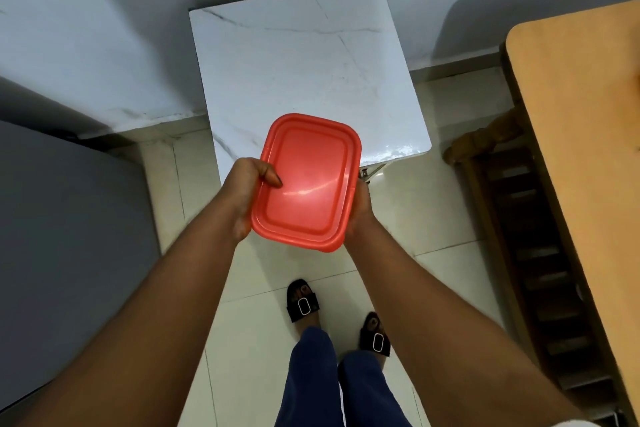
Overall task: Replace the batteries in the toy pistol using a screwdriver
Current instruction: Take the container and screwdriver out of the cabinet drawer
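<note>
I hold a red lidded plastic box (306,184) in both hands, above the near edge of a small white marble-top table (298,62). My left hand (247,191) grips its left side, thumb lying over the lid. My right hand (360,210) grips the right side from underneath and is mostly hidden by the box. The lid is on, so whatever is inside is hidden. No toy pistol, screwdriver or batteries are in view.
A wooden table (581,149) and a dark wooden chair (526,253) stand at the right. A grey surface (69,236) fills the left. My feet in black sandals (303,302) stand on pale floor tiles. White walls lie behind the small table.
</note>
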